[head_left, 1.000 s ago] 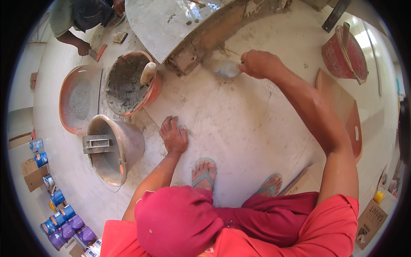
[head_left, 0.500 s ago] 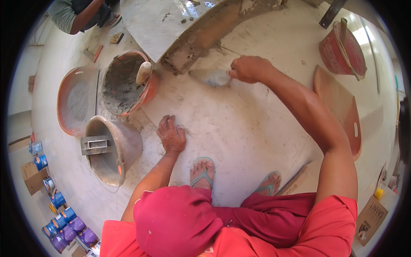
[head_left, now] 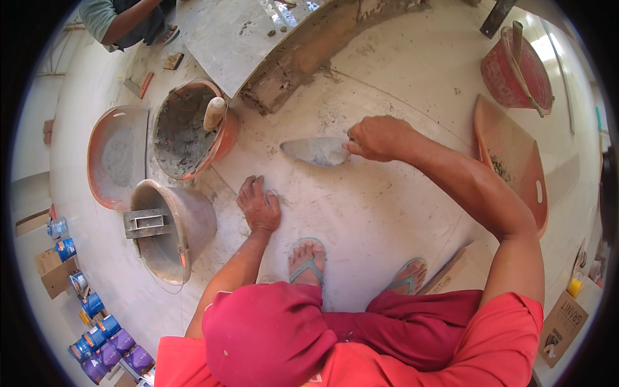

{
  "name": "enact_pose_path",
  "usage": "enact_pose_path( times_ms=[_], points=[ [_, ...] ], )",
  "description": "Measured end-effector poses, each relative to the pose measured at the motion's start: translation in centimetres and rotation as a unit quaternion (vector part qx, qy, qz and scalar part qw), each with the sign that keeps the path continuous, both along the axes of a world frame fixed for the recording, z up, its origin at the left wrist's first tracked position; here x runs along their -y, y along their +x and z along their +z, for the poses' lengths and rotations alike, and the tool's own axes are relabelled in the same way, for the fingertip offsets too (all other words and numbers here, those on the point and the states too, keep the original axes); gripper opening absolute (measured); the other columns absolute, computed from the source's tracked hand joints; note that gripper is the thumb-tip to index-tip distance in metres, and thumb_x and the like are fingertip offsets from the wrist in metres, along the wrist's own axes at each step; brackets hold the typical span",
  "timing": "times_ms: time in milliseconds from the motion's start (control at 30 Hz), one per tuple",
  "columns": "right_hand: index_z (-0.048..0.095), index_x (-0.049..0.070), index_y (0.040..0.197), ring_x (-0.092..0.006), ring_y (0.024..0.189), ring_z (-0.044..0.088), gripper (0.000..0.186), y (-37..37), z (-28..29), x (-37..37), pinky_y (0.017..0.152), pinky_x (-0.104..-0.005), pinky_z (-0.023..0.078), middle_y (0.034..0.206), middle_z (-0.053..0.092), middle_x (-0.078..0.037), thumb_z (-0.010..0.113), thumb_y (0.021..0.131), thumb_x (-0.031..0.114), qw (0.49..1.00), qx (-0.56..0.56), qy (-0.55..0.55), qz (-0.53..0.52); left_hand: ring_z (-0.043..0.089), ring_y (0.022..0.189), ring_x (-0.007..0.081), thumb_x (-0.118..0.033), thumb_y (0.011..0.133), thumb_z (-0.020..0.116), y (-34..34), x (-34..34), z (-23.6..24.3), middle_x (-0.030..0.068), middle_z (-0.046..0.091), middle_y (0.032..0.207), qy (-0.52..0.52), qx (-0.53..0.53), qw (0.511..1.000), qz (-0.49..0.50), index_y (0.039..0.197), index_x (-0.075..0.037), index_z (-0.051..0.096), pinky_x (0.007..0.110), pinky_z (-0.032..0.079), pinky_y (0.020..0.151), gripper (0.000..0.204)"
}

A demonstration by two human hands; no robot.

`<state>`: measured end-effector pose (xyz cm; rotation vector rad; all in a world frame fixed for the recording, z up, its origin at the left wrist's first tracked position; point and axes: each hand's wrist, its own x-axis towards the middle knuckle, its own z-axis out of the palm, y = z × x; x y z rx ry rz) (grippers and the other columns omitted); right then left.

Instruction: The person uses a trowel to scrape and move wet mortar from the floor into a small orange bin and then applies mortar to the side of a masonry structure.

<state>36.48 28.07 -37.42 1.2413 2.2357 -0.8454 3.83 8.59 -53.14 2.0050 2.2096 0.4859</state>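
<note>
My right hand (head_left: 380, 138) is closed round the handle end of a trowel (head_left: 316, 151), its grey pointed blade low over the pale floor and aimed left. Whether the blade touches the floor, I cannot tell. My left hand (head_left: 260, 205) leans on the floor with its fingers spread and a little bent, nothing seen in it. Beyond that hand is an orange bucket (head_left: 225, 138) of grey mortar, with a wooden-handled tool (head_left: 214, 115) standing in it. A grey-brown bucket (head_left: 200, 216) with a metal float (head_left: 147, 222) across its rim lies closer to my left arm.
An orange scoop (head_left: 97, 155) with grey powder lies at the left. A raised slab (head_left: 222, 55) juts in at the top, near another person (head_left: 126, 26). At the right are a red bucket (head_left: 509, 80) and another orange scoop (head_left: 512, 148). Cans (head_left: 93, 303) line the left edge.
My right hand has drawn the trowel nearer to me across the floor. Some debris now shows in the right scoop. My left hand stays in place.
</note>
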Motion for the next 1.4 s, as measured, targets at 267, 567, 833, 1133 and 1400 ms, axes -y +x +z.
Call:
enact_pose_path(
  times_ms=[267, 567, 833, 1133, 1400],
  points=[
    [0.074, 0.002, 0.108, -0.0461, 0.094, 0.073, 0.046, 6.5, -4.0, -4.3, 0.084, -0.0546, 0.059, 0.093, 0.075, -0.025, 0.056, 0.109, 0.044, 0.982, -0.044, 0.141, -0.118, 0.045, 0.140, 0.0383, -0.024, 0.092, 0.060, 0.6, -0.5, 0.4, 0.0182, 0.052, 0.148, -0.002, 0.004, 1.000, -0.002, 0.140, -0.006, 0.059, 0.054, 0.032, 0.116, 0.051],
    [0.075, 0.007, 0.116, -0.0397, 0.103, 0.075, 0.044, 0.9, -2.0, -0.3, 0.089, -0.0537, 0.062, 0.111, 0.077, -0.019, 0.053, 0.110, 0.045, 0.999, 0.003, 0.043, -0.017, 0.045, 0.140, 0.0382, -0.024, 0.092, 0.060, 0.2, -0.1, 0.1, 0.0177, 0.052, 0.148, -0.008, -0.001, 1.000, 0.003, 0.140, -0.006, 0.060, 0.054, 0.031, 0.116, 0.052],
    [0.072, 0.004, 0.130, -0.0366, 0.115, 0.073, 0.053, 4.1, -2.2, -8.8, 0.098, -0.0524, 0.058, 0.120, 0.076, -0.018, 0.051, 0.110, 0.049, 0.992, 0.031, 0.090, -0.082, 0.046, 0.139, 0.0382, -0.025, 0.092, 0.060, 0.2, -0.1, -0.2, 0.0184, 0.052, 0.148, 0.001, -0.001, 1.000, 0.000, 0.140, -0.006, 0.060, 0.053, 0.032, 0.115, 0.052],
    [0.073, 0.006, 0.131, -0.0384, 0.116, 0.072, 0.053, 4.0, -3.0, -7.0, 0.098, -0.0528, 0.058, 0.124, 0.075, -0.020, 0.050, 0.110, 0.049, 0.995, 0.005, 0.054, -0.080, 0.045, 0.140, 0.0377, -0.024, 0.091, 0.061, 0.0, 0.0, 0.1, 0.0180, 0.052, 0.148, -0.004, -0.011, 1.000, -0.001, 0.140, -0.006, 0.060, 0.054, 0.032, 0.115, 0.052],
    [0.074, 0.006, 0.130, -0.0372, 0.113, 0.073, 0.054, 5.8, -2.7, -10.1, 0.095, -0.0518, 0.058, 0.124, 0.076, -0.020, 0.051, 0.110, 0.050, 0.989, 0.011, 0.070, -0.128, 0.045, 0.141, 0.0380, -0.024, 0.092, 0.060, 0.3, -0.2, 0.1, 0.0177, 0.052, 0.148, -0.006, 0.007, 1.000, 0.003, 0.140, -0.006, 0.060, 0.054, 0.032, 0.116, 0.051]
  ],
)
